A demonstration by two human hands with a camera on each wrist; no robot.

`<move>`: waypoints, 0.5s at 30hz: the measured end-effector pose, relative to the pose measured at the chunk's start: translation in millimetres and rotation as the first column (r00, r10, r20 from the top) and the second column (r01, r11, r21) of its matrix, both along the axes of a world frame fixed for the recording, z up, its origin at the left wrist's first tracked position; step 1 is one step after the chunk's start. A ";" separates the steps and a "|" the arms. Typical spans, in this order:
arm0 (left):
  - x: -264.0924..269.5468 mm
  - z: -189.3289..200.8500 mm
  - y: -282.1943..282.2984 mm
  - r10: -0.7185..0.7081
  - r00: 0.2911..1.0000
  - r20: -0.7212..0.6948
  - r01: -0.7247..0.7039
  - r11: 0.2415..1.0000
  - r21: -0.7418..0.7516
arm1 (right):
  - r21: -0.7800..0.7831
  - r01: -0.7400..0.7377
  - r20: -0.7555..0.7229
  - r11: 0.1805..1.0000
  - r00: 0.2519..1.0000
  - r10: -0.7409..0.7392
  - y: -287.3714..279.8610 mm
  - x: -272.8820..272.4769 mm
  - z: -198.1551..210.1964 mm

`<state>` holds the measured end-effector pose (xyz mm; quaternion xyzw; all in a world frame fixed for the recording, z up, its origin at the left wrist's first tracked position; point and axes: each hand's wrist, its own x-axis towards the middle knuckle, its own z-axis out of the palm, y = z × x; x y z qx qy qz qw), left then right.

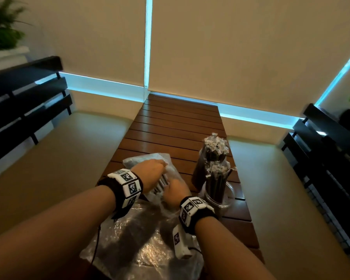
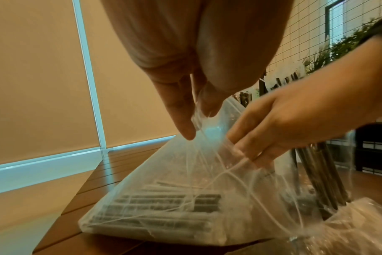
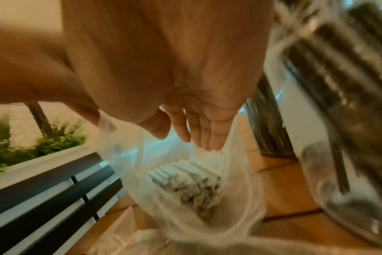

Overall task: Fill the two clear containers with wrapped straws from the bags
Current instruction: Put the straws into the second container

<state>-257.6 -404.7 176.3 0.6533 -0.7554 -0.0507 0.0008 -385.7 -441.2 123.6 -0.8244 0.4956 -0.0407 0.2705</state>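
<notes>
A clear plastic bag (image 1: 149, 160) of paper-wrapped dark straws (image 2: 164, 205) lies on the slatted wooden table (image 1: 180, 122). My left hand (image 1: 149, 168) pinches the bag's rim and lifts it, seen close in the left wrist view (image 2: 196, 124). My right hand (image 1: 175, 190) has straight fingers inside the bag's mouth (image 3: 185, 138), just above the straw ends (image 3: 185, 179). To the right stand two clear containers. The far one (image 1: 202, 168) is packed with straws. The near one (image 1: 218, 197) holds a smaller bunch.
A second crinkled plastic bag (image 1: 141, 243) with dark straws lies at the table's near end, under my forearms. Black slatted benches flank the table on the left (image 1: 24, 98) and right (image 1: 321, 158). A white planter with greenery (image 1: 2, 27) stands at far left.
</notes>
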 end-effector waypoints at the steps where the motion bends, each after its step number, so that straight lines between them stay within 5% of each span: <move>1: -0.2 2.3 3.3 -0.030 1.000 0.003 0.030 1.000 -0.010 | 0.019 0.039 0.031 0.999 0.999 -0.040 -2.4 7.2 -11.2; 5: 0.6 12.8 11.4 -0.094 0.996 0.012 0.094 0.995 -0.022 | 0.044 0.161 0.064 0.986 0.984 -0.164 -22.7 31.4 -55.4; 15: 9.2 9.9 6.5 -0.143 0.990 0.006 0.143 0.987 -0.069 | 0.131 0.159 -0.151 0.979 0.979 -0.139 -16.4 34.3 -23.5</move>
